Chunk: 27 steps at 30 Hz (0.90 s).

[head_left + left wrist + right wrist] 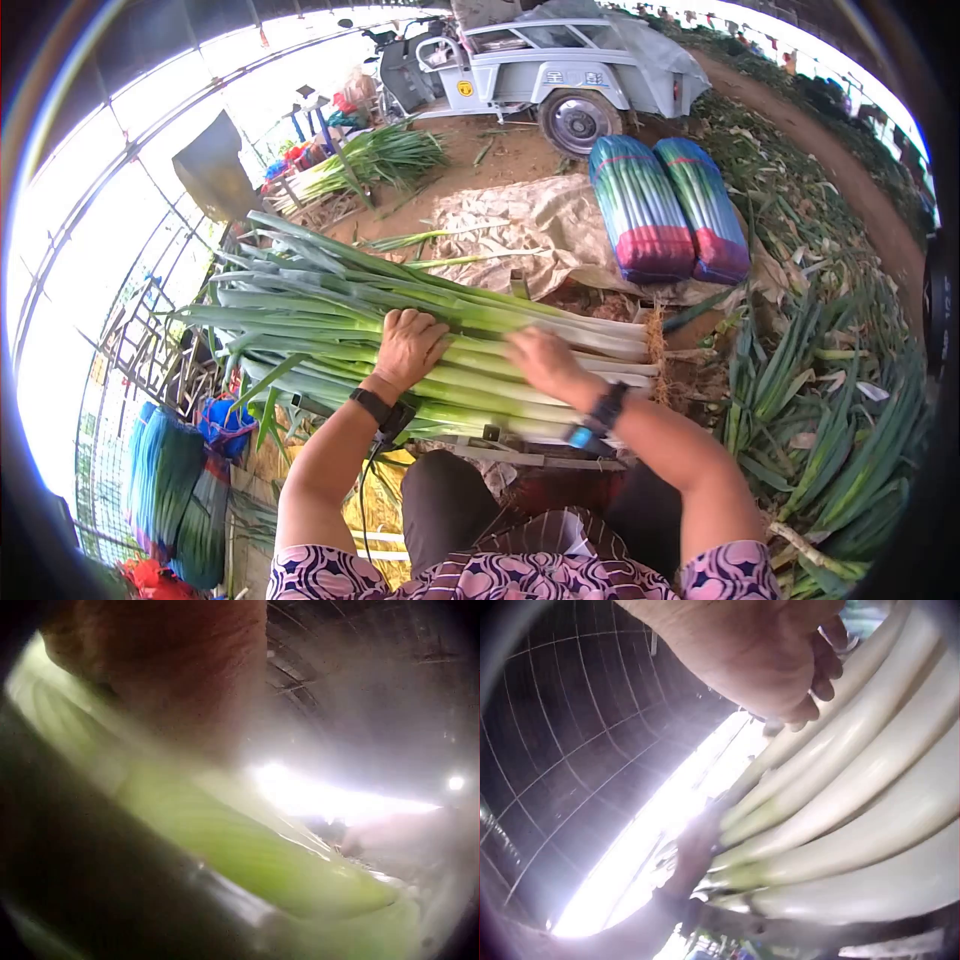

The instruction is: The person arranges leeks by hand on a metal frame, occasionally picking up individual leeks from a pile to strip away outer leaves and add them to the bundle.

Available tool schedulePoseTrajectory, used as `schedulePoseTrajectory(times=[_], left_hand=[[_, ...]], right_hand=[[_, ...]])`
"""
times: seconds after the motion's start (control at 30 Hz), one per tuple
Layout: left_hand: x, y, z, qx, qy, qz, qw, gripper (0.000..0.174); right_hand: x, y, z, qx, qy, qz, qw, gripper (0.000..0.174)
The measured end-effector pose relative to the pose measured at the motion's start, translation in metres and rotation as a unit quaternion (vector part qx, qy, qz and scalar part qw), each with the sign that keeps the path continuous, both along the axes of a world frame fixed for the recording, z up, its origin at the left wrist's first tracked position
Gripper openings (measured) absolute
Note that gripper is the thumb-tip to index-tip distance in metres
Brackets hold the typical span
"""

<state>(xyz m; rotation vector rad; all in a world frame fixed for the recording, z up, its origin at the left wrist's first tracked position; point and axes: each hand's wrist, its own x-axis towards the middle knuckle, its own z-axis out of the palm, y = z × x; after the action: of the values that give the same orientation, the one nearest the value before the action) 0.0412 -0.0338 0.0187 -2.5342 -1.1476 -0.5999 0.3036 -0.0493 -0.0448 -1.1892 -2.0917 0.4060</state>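
Short-sleeved top (500, 582), pink-purple-white swirl print. Black wrist strap (372, 403) behind left hand (408, 345) carries small black unit with black cable (363, 500); black band with blue-edged unit (600, 415) behind right hand (540, 360). Dark trousers (445, 510).

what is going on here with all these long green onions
A seated person has both hands on a bundle of long green-leaved, white-stalked onions lying crosswise in front of their knees. The left hand grips the stalks toward the leafy end, fingers curled over them. The right hand, blurred in the head view, curls its fingers on the white stalks nearer the roots. Behind lie two onion bundles wrapped in blue and red netting and a grey cart.
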Motion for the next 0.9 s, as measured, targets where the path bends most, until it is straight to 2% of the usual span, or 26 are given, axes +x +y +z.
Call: schedulePoseTrajectory(times=[0.07, 0.17, 0.2, 0.3, 0.33, 0.43, 0.5, 0.53, 0.6, 0.63, 0.67, 0.7, 0.77, 0.83, 0.9], left_hand=[[0.0, 0.0, -0.001, 0.022, -0.001, -0.008, 1.0, 0.023], [-0.001, -0.002, -0.001, 0.027, -0.007, -0.01, 1.0, 0.023], [0.0, -0.002, -0.001, 0.027, -0.009, -0.009, 1.0, 0.023], [0.002, -0.002, -0.002, 0.029, -0.012, -0.005, 0.999, 0.021], [0.002, -0.002, -0.002, 0.028, -0.014, -0.005, 0.999, 0.021], [0.003, 0.0, 0.002, 0.022, -0.013, -0.002, 1.0, 0.019], [0.001, 0.0, -0.001, 0.014, -0.006, 0.004, 1.0, 0.019], [0.002, 0.002, -0.002, 0.016, -0.007, 0.001, 1.0, 0.018], [0.002, 0.002, 0.001, -0.012, 0.007, 0.01, 1.0, 0.02], [0.003, 0.005, 0.001, -0.025, 0.014, 0.012, 1.0, 0.021], [0.003, 0.009, -0.002, -0.02, 0.022, 0.019, 0.999, 0.021], [0.003, 0.01, -0.005, -0.024, 0.016, 0.017, 0.999, 0.02], [0.006, 0.014, -0.005, -0.028, 0.007, 0.013, 1.0, 0.018], [0.007, 0.012, -0.002, -0.06, -0.007, 0.02, 0.998, 0.023], [0.007, 0.012, 0.003, -0.075, -0.036, 0.034, 0.996, 0.031]], right_hand=[[-0.047, 0.009, 0.017, -0.057, -0.027, -0.023, 0.998, 0.027], [-0.078, 0.026, -0.002, -0.041, 0.085, -0.012, 0.995, 0.025], [-0.078, 0.026, -0.003, -0.012, 0.135, -0.01, 0.991, 0.024], [-0.053, 0.032, -0.005, -0.139, 0.2, -0.009, 0.97, 0.025], [-0.043, 0.033, -0.007, -0.123, 0.188, -0.017, 0.974, 0.024], [0.01, 0.024, -0.001, -0.255, 0.377, 0.014, 0.89, 0.022], [0.063, -0.009, 0.038, -0.327, 0.427, -0.031, 0.842, 0.021], [0.097, -0.025, 0.054, -0.293, 0.367, -0.037, 0.882, 0.022], [0.175, -0.036, 0.038, -0.234, 0.318, -0.144, 0.907, 0.022], [0.213, -0.046, 0.036, -0.13, 0.182, -0.242, 0.944, 0.02], [0.242, -0.06, 0.042, -0.078, -0.024, -0.356, 0.931, 0.025], [0.256, -0.076, 0.043, -0.006, -0.319, -0.455, 0.831, 0.036], [0.242, -0.086, 0.059, -0.037, -0.275, -0.429, 0.86, 0.043], [0.224, -0.067, 0.03, -0.009, -0.179, -0.191, 0.965, 0.046], [0.184, -0.044, 0.002, -0.108, -0.116, -0.132, 0.979, 0.047]])
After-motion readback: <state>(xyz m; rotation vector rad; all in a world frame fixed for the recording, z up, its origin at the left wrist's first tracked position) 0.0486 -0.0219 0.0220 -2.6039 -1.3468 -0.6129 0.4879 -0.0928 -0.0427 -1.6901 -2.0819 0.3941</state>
